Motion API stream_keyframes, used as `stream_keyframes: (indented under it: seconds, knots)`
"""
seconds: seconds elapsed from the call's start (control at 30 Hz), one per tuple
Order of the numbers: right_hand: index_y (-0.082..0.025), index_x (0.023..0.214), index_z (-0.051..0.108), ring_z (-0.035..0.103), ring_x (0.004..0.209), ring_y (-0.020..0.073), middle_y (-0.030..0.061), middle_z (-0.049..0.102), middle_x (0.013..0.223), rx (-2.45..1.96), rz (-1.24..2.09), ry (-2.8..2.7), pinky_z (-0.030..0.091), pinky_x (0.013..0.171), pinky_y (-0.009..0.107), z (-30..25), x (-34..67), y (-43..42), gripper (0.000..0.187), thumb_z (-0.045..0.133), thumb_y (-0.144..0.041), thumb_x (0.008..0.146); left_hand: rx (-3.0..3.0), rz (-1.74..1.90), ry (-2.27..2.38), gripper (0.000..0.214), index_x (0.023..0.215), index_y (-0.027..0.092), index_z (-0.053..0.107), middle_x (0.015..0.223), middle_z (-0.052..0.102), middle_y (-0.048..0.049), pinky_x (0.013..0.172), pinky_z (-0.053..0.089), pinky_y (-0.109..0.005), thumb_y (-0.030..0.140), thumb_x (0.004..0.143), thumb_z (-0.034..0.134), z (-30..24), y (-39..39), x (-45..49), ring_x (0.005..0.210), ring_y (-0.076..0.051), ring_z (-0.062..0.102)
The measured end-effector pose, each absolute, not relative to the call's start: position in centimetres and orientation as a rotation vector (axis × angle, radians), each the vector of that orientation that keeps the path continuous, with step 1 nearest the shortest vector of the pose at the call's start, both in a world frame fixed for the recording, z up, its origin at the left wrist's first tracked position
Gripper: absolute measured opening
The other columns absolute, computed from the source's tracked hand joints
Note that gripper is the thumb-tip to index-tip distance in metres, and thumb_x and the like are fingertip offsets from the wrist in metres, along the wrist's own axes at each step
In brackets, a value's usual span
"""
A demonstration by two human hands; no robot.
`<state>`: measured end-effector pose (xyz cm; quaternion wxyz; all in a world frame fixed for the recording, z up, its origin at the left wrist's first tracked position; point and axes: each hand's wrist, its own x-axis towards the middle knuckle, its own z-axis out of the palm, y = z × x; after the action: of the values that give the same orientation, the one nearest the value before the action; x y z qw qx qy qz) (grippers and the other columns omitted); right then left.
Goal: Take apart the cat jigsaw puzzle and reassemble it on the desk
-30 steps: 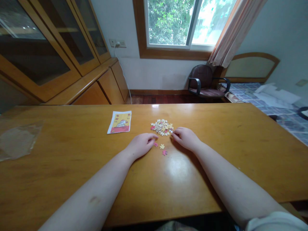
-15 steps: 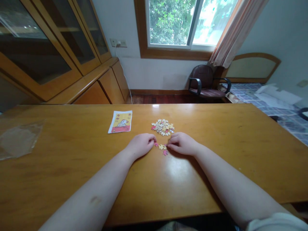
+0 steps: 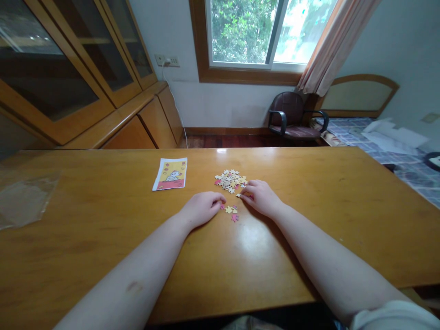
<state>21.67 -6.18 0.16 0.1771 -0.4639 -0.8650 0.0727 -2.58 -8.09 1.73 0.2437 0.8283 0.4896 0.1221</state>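
Observation:
A heap of small jigsaw pieces (image 3: 229, 181), cream, yellow and pink, lies near the middle of the wooden table (image 3: 103, 238). My right hand (image 3: 260, 198) rests at the heap's lower right edge, its fingertips on or beside a small piece. Whether it pinches that piece I cannot tell. My left hand (image 3: 202, 208) lies palm down just below the heap, with no held thing showing. Between the hands and lower down are several loose pieces, including a pink one (image 3: 234, 217). A printed cartoon picture card (image 3: 171, 174) lies to the left of the heap.
A clear plastic bag (image 3: 25, 201) lies flat at the table's left side. Behind the table stand a wooden cabinet with glass doors (image 3: 58, 59) and a dark office chair (image 3: 292, 117). A bed with scattered papers (image 3: 392, 137) is at the right.
My right hand has moved up and away from the loose pieces, back to the heap's lower right edge. My left hand has stayed in nearly the same place.

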Motion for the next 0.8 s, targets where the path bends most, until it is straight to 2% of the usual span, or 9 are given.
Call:
stream_keyframes:
  seconds: [0.2,0.33,0.47,0.57,0.67,0.73,0.8]
  knots:
    - [-0.018,0.072,0.069,0.057,0.072,0.0154,0.0036,0.062,0.074,-1.154,0.409,-2.427,0.043,0.071,0.028,0.3,21.5,-6.4,0.018,0.066,-0.029,0.086,2.257,0.352,1.349,0.032,0.102,0.025,0.072,0.104,0.074,-0.0014,0.085,0.051,-0.031,0.029,0.087,0.044,1.6,-8.1,-2.6,0.096,-0.021,0.067]
    - [-0.018,0.077,0.071,0.058,0.076,0.0166,0.0043,0.064,0.079,-1.198,0.392,-2.368,0.044,0.075,0.03,0.4,21.6,-6.4,0.011,0.07,-0.028,0.082,2.258,0.347,1.352,0.031,0.102,0.026,0.072,0.104,0.074,-0.0014,0.085,0.051,-0.032,0.028,0.088,0.044,1.6,-8.1,-2.6,0.096,-0.022,0.067]
    - [-0.021,0.085,0.075,0.058,0.078,0.0164,0.0045,0.063,0.08,-1.035,0.462,-2.498,0.045,0.077,0.03,0.9,21.4,-6.8,0.016,0.062,-0.03,0.089,2.253,0.365,1.343,0.032,0.103,0.024,0.072,0.105,0.074,-0.0024,0.087,0.051,-0.032,0.029,0.088,0.044,1.6,-8.1,-2.6,0.097,-0.022,0.067]
    - [-0.024,0.108,0.072,0.058,0.095,0.0209,0.0083,0.065,0.101,-1.057,0.42,-2.548,0.044,0.089,0.037,1.1,21.1,-7.1,0.026,0.057,-0.037,0.092,2.252,0.37,1.348,0.033,0.104,0.024,0.072,0.105,0.074,-0.0026,0.087,0.051,-0.032,0.029,0.088,0.043,1.5,-8.1,-2.6,0.097,-0.021,0.067]
    - [-0.028,0.129,0.061,0.043,0.126,0.0331,0.0129,0.051,0.138,-1.239,0.241,-2.548,0.03,0.106,0.055,0.7,21.1,-7.3,0.042,0.057,-0.045,0.091,2.254,0.363,1.349,0.032,0.104,0.025,0.072,0.105,0.074,-0.0027,0.086,0.051,-0.032,0.029,0.088,0.044,1.4,-8.0,-2.7,0.097,-0.022,0.067]
    - [-0.029,0.129,0.06,0.032,0.135,0.0372,0.0121,0.042,0.148,-1.302,0.198,-2.55,0.021,0.109,0.062,0.2,21.1,-7.2,0.044,0.059,-0.047,0.089,2.253,0.36,1.346,0.032,0.104,0.025,0.072,0.105,0.074,-0.0027,0.086,0.051,-0.032,0.029,0.088,0.044,1.4,-8.0,-2.7,0.097,-0.022,0.067]
    - [-0.028,0.118,0.067,0.033,0.136,0.0355,0.01,0.047,0.144,-1.309,0.216,-2.528,0.018,0.111,0.062,-0.1,21.3,-7.0,0.036,0.062,-0.046,0.088,2.251,0.361,1.347,0.032,0.104,0.025,0.072,0.105,0.074,-0.0024,0.085,0.051,-0.032,0.029,0.088,0.044,1.4,-8.0,-2.7,0.097,-0.022,0.067]
